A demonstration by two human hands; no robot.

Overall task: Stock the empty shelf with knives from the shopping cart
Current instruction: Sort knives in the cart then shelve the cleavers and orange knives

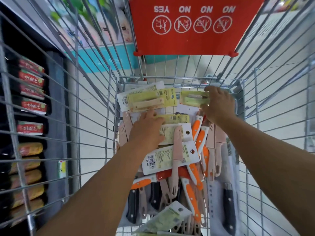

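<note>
Right hand [219, 106] pinches a green carded knife [194, 98] at the shopping cart's [109, 92] far end; left hand [147, 128] lies flat on the carded pile. Best lift by card edges, avoiding blades

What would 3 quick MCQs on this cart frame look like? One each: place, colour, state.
1. Where is the right hand?
A. At the far end of the shopping cart, on a green-carded knife pack
B. On the shelf outside the cart
C. On the red sign

2. What colour is the sign hanging at the cart's far end?
A. Blue
B. Red with white symbols
C. Yellow

3. What is the left hand doing?
A. Hanging outside the cart
B. Lifting a black-handled knife
C. Lying with fingers spread on the carded knife packs

Answers: 1 A, its fingers curl round the pack by the far wire wall. 2 B, the panel is red with white circles. 3 C, the fingers lie flat on the cards, gripping nothing.
</note>
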